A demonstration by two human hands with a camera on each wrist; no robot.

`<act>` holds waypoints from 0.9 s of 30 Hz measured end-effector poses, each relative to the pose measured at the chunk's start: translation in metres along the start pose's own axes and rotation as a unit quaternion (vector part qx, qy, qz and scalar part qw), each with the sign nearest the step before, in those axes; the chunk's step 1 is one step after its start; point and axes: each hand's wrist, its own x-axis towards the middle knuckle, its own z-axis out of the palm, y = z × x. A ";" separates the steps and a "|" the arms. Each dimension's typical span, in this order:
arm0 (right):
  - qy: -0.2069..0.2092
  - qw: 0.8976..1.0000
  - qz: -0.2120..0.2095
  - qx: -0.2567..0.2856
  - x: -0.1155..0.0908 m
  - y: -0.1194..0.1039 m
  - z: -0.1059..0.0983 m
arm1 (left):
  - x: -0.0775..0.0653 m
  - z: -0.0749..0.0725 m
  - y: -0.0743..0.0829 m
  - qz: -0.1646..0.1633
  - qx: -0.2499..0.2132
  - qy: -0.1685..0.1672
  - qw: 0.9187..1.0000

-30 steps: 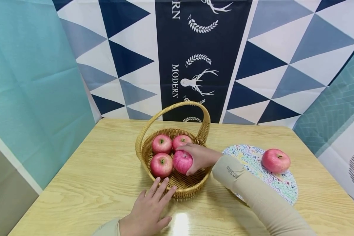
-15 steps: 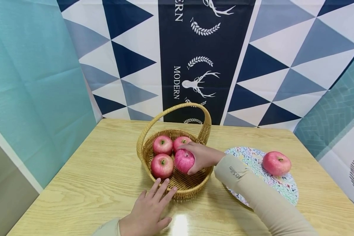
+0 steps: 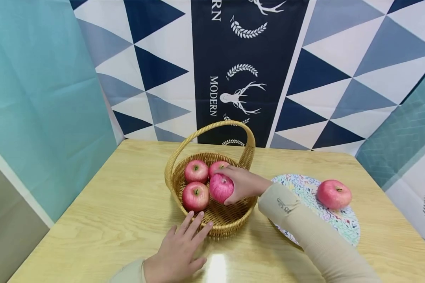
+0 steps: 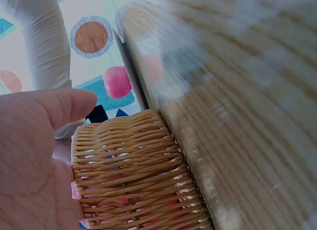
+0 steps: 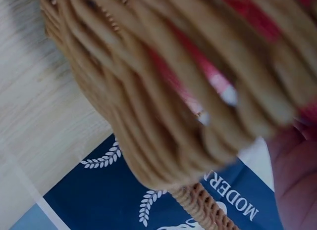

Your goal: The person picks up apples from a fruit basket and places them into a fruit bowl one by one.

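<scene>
"MODERN" reads in white down the dark banner (image 3: pixel 246 67) at upper centre, beside a deer head and laurel sprigs; small grey lettering on the sleeve (image 3: pixel 287 206), too small to read. Basket (image 3: pixel 230 220) at frame centre on the bench (image 3: pixel 120 204), well in from every edge. Open wood to the left and along the bottom; patterned mat (image 3: pixel 340 226) close on the right, carrying one apple (image 3: pixel 334 194) near its upper edge. Right hand (image 3: pixel 244 184) inside the basket, fingers curled round the held apple (image 3: pixel 221 187), raised beside three more apples (image 3: pixel 196 171). Left hand (image 3: pixel 178 249) at lower centre, fingers spread and straight, tips touching the basket's near wall, palm on the bench.
</scene>
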 end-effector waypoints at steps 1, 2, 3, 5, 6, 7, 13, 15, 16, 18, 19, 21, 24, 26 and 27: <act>0.009 1.000 -0.005 -0.001 0.001 0.000 -0.001 | 0.001 -0.001 -0.001 0.001 0.003 0.002 1.000; 0.017 1.000 -0.010 -0.001 0.001 0.001 -0.001 | 0.001 -0.001 -0.001 0.001 0.004 0.004 1.000; 0.024 1.000 -0.015 0.000 0.002 0.001 -0.001 | 0.002 -0.002 -0.002 0.000 0.005 0.003 1.000; 0.030 0.999 -0.024 0.001 0.002 0.002 -0.001 | 0.002 -0.003 -0.002 -0.005 0.002 -0.002 1.000; 0.031 0.999 -0.027 0.002 0.002 0.002 0.000 | 0.002 -0.003 -0.002 -0.006 0.000 -0.006 1.000; 0.033 0.999 -0.029 0.002 0.001 0.002 0.000 | 0.001 -0.003 -0.002 -0.008 -0.005 -0.009 1.000; 0.027 0.999 -0.034 0.006 0.000 0.002 0.003 | -0.001 0.002 0.000 -0.003 -0.003 0.006 1.000; 0.019 0.999 -0.033 0.012 -0.001 0.001 0.005 | -0.003 0.005 0.000 0.001 0.010 0.022 1.000; 0.014 0.999 -0.031 0.015 -0.001 0.000 0.005 | -0.004 0.006 0.000 0.002 0.017 0.032 0.999; 0.011 0.999 -0.027 0.017 -0.001 -0.001 0.005 | -0.006 0.009 0.000 0.004 0.030 0.048 0.998; 0.011 1.000 -0.022 0.019 -0.001 -0.002 0.004 | -0.006 0.010 -0.001 0.004 0.033 0.053 0.998; 0.016 1.000 -0.013 0.017 -0.003 -0.002 0.003 | -0.006 0.011 -0.001 0.007 0.037 0.058 0.998; 0.031 0.999 -0.008 0.010 -0.006 -0.001 0.000 | -0.004 0.010 0.000 0.012 0.038 0.061 0.997; 0.046 0.999 -0.010 0.006 -0.009 0.000 -0.002 | -0.001 0.010 0.001 0.013 0.034 0.059 0.998; 0.053 0.999 -0.009 0.005 -0.011 0.000 -0.004 | 0.000 0.010 0.001 0.012 0.033 0.056 0.998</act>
